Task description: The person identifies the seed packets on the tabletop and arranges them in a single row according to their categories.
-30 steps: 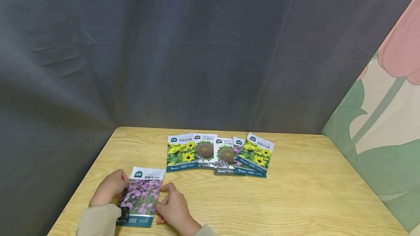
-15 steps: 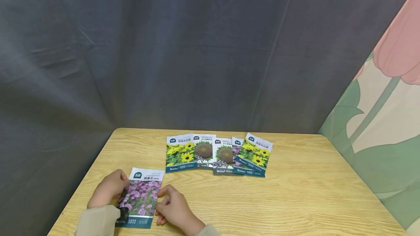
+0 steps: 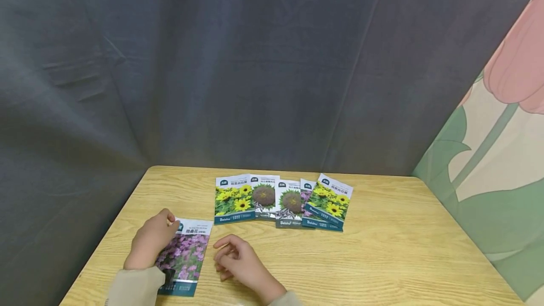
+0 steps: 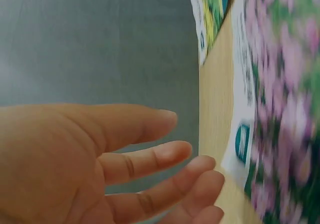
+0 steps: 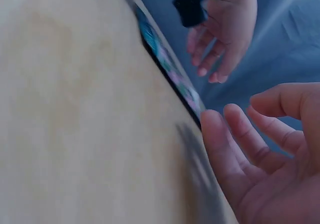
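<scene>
A seed packet with pink-purple flowers [image 3: 187, 254] lies on the wooden table at the front left, its left part covered by the left hand and sleeve in the head view. Above that packet's upper left corner is my left hand [image 3: 154, 235], its fingers loosely bent and holding nothing; the left wrist view shows its fingertips [image 4: 200, 166] apart from the packet. Just right of the packet, my right hand [image 3: 242, 261] hovers over the table with relaxed, slightly curled fingers. Nothing is between the thumb and fingers [image 5: 245, 134] in the right wrist view.
Farther back lies a row of overlapping seed packets: a yellow-flower packet [image 3: 234, 199] at left, sunflower-head packets [image 3: 291, 202] in the middle and a tilted yellow-flower packet [image 3: 329, 199] at right. A dark grey curtain [image 3: 263, 70] hangs behind the table [image 3: 382, 254].
Both hands have come off the purple-flower packet's edges. The left hand rose toward its top corner, the right hand moved off to the right. The packet stays about where it was.
</scene>
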A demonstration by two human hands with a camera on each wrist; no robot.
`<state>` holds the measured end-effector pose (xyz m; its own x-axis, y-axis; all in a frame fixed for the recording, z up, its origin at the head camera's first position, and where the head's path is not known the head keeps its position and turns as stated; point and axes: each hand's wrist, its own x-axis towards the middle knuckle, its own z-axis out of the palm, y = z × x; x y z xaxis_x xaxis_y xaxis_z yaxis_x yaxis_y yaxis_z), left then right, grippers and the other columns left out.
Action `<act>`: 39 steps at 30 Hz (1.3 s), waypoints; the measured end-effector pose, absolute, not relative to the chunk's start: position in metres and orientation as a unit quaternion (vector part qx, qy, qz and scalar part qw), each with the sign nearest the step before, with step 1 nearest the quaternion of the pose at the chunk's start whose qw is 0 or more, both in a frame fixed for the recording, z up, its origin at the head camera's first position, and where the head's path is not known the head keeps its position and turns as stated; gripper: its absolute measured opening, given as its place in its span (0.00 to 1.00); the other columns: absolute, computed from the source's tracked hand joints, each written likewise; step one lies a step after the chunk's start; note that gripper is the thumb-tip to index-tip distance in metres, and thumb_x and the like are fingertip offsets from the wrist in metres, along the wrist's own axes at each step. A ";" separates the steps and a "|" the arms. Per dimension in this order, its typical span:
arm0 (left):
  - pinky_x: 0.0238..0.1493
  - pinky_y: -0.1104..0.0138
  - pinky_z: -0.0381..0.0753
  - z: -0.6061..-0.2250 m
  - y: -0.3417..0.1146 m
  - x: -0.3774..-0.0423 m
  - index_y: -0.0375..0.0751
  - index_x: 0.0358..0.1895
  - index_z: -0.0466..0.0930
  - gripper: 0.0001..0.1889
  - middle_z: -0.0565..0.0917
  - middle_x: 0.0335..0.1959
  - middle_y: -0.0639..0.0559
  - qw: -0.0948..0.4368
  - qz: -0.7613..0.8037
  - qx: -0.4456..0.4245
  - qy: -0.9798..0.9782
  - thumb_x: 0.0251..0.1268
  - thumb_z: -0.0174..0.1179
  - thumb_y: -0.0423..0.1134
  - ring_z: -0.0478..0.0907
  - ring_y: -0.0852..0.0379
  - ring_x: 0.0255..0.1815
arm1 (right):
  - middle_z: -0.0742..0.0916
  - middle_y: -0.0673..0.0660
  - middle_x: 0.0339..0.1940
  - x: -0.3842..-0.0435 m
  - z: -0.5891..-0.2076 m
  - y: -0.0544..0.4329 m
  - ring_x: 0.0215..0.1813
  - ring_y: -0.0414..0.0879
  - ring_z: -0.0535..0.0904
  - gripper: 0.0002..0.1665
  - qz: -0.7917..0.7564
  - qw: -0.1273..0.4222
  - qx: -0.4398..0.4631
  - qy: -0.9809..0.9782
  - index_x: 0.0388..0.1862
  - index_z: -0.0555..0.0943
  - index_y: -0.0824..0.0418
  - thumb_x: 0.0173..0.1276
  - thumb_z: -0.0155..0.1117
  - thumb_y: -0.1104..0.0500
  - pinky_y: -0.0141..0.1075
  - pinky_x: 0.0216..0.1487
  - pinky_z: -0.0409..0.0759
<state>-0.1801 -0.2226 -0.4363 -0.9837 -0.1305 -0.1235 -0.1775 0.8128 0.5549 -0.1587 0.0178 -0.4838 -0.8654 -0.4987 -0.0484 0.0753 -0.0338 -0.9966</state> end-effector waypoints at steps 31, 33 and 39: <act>0.36 0.61 0.81 -0.449 -0.055 -0.199 0.37 0.50 0.79 0.08 0.79 0.46 0.43 -0.072 0.389 0.095 0.914 0.72 0.60 0.31 0.79 0.52 0.39 | 0.86 0.66 0.45 -0.208 -0.457 0.169 0.48 0.60 0.83 0.11 -0.493 -0.145 0.012 0.858 0.48 0.83 0.71 0.70 0.61 0.71 0.50 0.47 0.84; 0.40 0.60 0.84 -0.449 -0.044 -0.202 0.37 0.52 0.79 0.09 0.79 0.48 0.43 -0.070 0.396 0.103 0.910 0.72 0.59 0.31 0.81 0.51 0.43 | 0.85 0.69 0.48 -0.208 -0.456 0.176 0.49 0.62 0.83 0.12 -0.491 -0.153 0.025 0.857 0.50 0.83 0.71 0.69 0.60 0.71 0.52 0.49 0.84; 0.41 0.59 0.84 -0.450 -0.014 -0.209 0.35 0.59 0.78 0.14 0.77 0.52 0.41 -0.044 0.425 0.117 0.896 0.74 0.57 0.31 0.80 0.51 0.45 | 0.79 0.73 0.54 -0.209 -0.454 0.194 0.54 0.66 0.79 0.16 -0.464 -0.161 0.074 0.868 0.54 0.82 0.72 0.68 0.61 0.70 0.56 0.51 0.82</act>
<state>-0.2087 -0.0143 -0.4499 -0.9686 0.1725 0.1792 0.2480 0.6114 0.7515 -0.2087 0.1944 -0.4541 -0.9372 0.2772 0.2117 -0.0219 0.5589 -0.8290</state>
